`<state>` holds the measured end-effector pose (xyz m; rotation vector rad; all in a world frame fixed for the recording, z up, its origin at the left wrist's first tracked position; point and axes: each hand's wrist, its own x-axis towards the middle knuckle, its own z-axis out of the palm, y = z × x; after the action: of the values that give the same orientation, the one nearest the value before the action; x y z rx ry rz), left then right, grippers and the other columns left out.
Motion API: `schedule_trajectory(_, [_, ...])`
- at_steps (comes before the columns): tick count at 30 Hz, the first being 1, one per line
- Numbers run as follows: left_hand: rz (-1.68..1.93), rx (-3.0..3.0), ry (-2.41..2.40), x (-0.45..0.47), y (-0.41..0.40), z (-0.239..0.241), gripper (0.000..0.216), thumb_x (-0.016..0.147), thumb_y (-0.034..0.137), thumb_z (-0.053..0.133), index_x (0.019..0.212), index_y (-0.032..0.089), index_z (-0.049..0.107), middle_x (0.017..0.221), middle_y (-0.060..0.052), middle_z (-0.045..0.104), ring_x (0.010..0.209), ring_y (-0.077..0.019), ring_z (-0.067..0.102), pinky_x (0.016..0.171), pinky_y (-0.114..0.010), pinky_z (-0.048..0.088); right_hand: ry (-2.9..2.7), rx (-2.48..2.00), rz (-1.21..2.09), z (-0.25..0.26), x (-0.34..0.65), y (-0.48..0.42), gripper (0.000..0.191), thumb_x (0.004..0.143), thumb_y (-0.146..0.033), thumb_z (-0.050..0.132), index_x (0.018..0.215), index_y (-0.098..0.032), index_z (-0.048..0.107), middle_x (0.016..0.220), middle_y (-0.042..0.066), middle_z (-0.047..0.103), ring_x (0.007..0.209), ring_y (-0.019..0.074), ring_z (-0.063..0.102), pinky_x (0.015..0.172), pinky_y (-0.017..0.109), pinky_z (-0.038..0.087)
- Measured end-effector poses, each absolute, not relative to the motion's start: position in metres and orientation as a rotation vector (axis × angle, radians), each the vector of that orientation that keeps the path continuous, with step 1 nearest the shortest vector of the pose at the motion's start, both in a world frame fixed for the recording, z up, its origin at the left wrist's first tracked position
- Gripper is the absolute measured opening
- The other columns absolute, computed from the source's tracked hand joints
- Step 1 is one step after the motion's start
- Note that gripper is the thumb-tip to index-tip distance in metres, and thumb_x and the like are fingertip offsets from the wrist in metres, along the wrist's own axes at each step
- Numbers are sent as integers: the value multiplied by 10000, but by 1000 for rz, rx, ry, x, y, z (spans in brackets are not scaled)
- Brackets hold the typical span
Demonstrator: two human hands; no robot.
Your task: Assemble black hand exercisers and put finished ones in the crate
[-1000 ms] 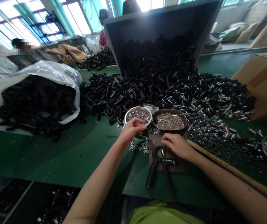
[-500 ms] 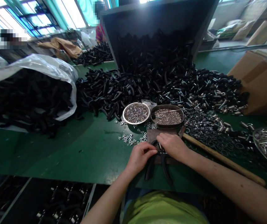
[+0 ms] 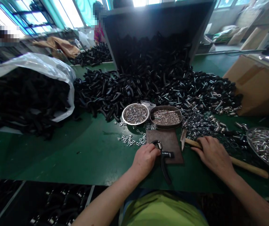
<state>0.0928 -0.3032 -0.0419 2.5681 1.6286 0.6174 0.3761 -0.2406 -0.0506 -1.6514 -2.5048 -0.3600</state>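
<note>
My left hand [image 3: 146,157] is closed on a black hand grip strengthener [image 3: 164,164] with a metal coil spring near its top; the fingers hide one of its handles. The strengthener rests partly on a flat brown metal plate [image 3: 175,138] on the bench. To the right, my right hand [image 3: 215,157] is closed around the wooden handle of a hammer [image 3: 249,167], with fingers over it and thumb on the near side. The hammer's head lies beside the plate's right edge.
Beyond the plate stand a round steel bowl [image 3: 123,117] and an oval tin [image 3: 166,126] of small metal parts. Loose nuts [image 3: 127,139] lie left of it. Black handles [image 3: 106,89] pile up behind, between a white sack [image 3: 72,106] and a cardboard box [image 3: 259,84].
My right hand has left the strengthener, moved right and taken hold of the hammer handle. My left hand still holds the strengthener. The whole view has shifted slightly.
</note>
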Motion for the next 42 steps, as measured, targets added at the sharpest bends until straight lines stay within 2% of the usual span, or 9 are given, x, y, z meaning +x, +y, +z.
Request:
schedule_trajectory(6, [611,2507,1685,88,-320,-46,248,896,243,480,1118,211,586,1000,-57,621,877,-180,539,714,-290,477,-2514,-1639,-459,-55,381,-242,243,899,-356,454,894,-158,596,802,85,624,785,248,565,631,346,386])
schedule_trajectory(12, [579,2384,1703,92,-328,-41,332,902,219,452,1227,231,522,1075,-70,596,965,-194,519,781,-319,507,-2339,-1346,-22,-20,326,-251,346,959,-255,296,1219,-184,514,1064,66,670,876,170,638,718,279,462])
schedule_trajectory(17, [594,2266,1698,90,-330,-43,393,860,214,524,1249,267,503,1124,-54,572,1009,-211,511,825,-354,513,-2536,-1314,-68,-18,300,-260,330,935,-243,367,1190,-199,572,795,36,678,624,165,632,514,268,419])
schedule_trajectory(25, [850,1963,1791,91,-341,-54,711,767,240,634,1396,221,305,1245,-111,465,1140,-249,469,950,-414,449,-2559,-1040,-153,-18,312,-288,343,939,-226,390,1237,-187,554,701,20,619,609,125,586,568,242,401])
schedule_trajectory(28, [777,1981,1801,92,-341,-54,642,786,159,560,1389,227,349,1132,-96,527,1019,-232,516,883,-400,474,-2559,-1120,-183,-28,321,-289,343,941,-235,397,1241,-190,556,719,18,621,628,114,587,568,235,386])
schedule_trajectory(31, [747,1951,1733,88,-337,-48,489,804,108,488,1257,285,542,979,-61,579,886,-198,539,824,-373,478,-2430,-1252,-307,-44,346,-286,341,929,-261,440,1245,-215,560,767,24,638,675,121,587,608,243,383])
schedule_trajectory(35, [933,1344,1528,91,-334,-38,361,823,239,548,1177,252,618,920,-53,629,831,-182,587,796,-358,495,-2428,-1400,-398,-58,378,-282,307,904,-315,479,1158,-227,627,864,60,656,764,174,582,660,282,406])
schedule_trajectory(38, [1028,736,1304,107,-337,-34,431,764,340,643,1158,167,622,1021,-97,656,865,-212,627,785,-373,525,-2384,-1419,-277,-48,375,-265,290,908,-326,453,1045,-194,672,955,90,650,886,207,562,751,315,431])
schedule_trajectory(42, [1098,396,1161,134,-351,-31,559,703,299,716,1230,190,569,1335,-103,515,1164,-241,530,992,-376,429,-2369,-1348,-113,-15,335,-206,293,914,-273,415,986,-174,681,955,92,651,938,214,509,820,334,409])
